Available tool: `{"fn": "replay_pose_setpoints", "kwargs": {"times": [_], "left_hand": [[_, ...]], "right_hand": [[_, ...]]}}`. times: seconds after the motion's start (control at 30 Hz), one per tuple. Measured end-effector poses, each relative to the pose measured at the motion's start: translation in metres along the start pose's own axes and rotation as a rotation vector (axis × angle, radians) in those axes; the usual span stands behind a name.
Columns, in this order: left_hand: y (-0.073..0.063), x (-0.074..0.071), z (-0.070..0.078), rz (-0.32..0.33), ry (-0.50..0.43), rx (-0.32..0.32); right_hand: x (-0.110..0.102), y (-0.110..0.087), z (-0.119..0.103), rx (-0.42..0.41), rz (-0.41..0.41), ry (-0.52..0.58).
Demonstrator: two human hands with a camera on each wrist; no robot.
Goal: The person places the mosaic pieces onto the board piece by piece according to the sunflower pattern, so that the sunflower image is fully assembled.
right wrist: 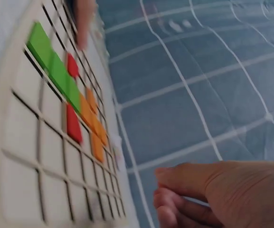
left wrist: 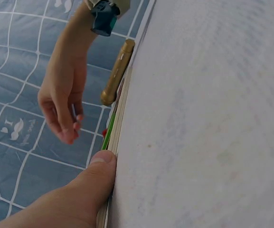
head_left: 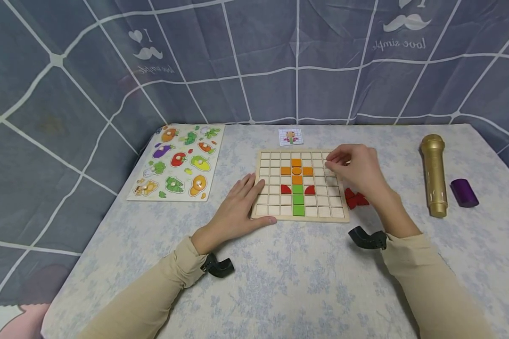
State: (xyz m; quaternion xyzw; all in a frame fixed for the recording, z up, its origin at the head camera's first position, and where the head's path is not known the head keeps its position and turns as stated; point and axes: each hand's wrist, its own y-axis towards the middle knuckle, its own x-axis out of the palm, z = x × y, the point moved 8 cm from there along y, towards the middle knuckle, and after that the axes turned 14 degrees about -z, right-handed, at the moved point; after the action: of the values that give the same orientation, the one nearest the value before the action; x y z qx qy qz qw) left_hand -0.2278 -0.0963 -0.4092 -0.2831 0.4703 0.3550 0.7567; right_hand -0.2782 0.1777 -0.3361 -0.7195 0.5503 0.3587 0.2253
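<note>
A wooden grid board (head_left: pixel 275 211) lies on the table with several coloured tiles in its cells. Orange tiles (head_left: pixel 296 180) form a cross with a round orange piece (head_left: pixel 296 171) at its centre. Below run green tiles (head_left: pixel 298 199), flanked by two red quarter-round pieces (head_left: pixel 309 189). My left hand (head_left: pixel 234 211) rests at the board's left corner, fingers fairly straight on its side and thumb (left wrist: pixel 101 164) along the near edge. Above the board's right side hovers my right hand (head_left: pixel 358 167), fingers loosely bent with no piece visible in them. Several red pieces (head_left: pixel 353 197) lie beside the board, below that hand.
A small pattern card (head_left: pixel 290 137) lies behind the board. To the left is a vegetable knob puzzle (head_left: pixel 176 165). A gold microphone-shaped object (head_left: pixel 434 174) and a purple cylinder (head_left: pixel 464 193) lie on the right. Grid-patterned cloth (head_left: pixel 263 61) hangs behind the table.
</note>
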Motion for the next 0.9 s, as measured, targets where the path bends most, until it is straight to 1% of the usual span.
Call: {"fn": "replay_pose_setpoints", "kwargs": {"times": [0.07,0.13,0.2,0.3,0.4,0.47,0.5,0.63,0.73,0.9], "left_hand": [[0.000,0.000,0.000,-0.001,-0.002,0.000],[0.000,0.000,0.000,-0.003,-0.005,-0.002],[0.000,0.000,0.000,-0.006,-0.007,-0.003],[0.000,0.000,0.000,-0.009,-0.008,-0.004],[0.000,0.000,0.000,-0.013,-0.006,-0.006],[0.001,0.000,0.000,-0.016,-0.006,-0.009],[0.001,0.000,0.000,-0.018,-0.005,-0.011],[0.001,0.001,-0.001,-0.019,0.002,-0.015],[0.001,0.001,-0.001,-0.016,0.006,-0.014],[0.001,0.001,-0.001,-0.015,-0.001,-0.007]], "right_hand": [[-0.012,-0.003,0.013,0.051,-0.017,-0.009],[-0.021,-0.005,0.026,0.106,-0.073,-0.033],[-0.028,-0.007,0.040,0.164,-0.154,-0.075],[-0.034,-0.012,0.059,0.228,-0.304,-0.121],[-0.035,-0.019,0.072,0.251,-0.445,-0.120],[-0.033,-0.023,0.076,0.248,-0.514,-0.095],[-0.032,-0.024,0.077,0.243,-0.536,-0.080],[-0.022,-0.023,0.076,0.214,-0.587,-0.040],[-0.017,-0.021,0.075,0.199,-0.592,-0.042],[-0.013,-0.019,0.075,0.204,-0.582,-0.067]]}}
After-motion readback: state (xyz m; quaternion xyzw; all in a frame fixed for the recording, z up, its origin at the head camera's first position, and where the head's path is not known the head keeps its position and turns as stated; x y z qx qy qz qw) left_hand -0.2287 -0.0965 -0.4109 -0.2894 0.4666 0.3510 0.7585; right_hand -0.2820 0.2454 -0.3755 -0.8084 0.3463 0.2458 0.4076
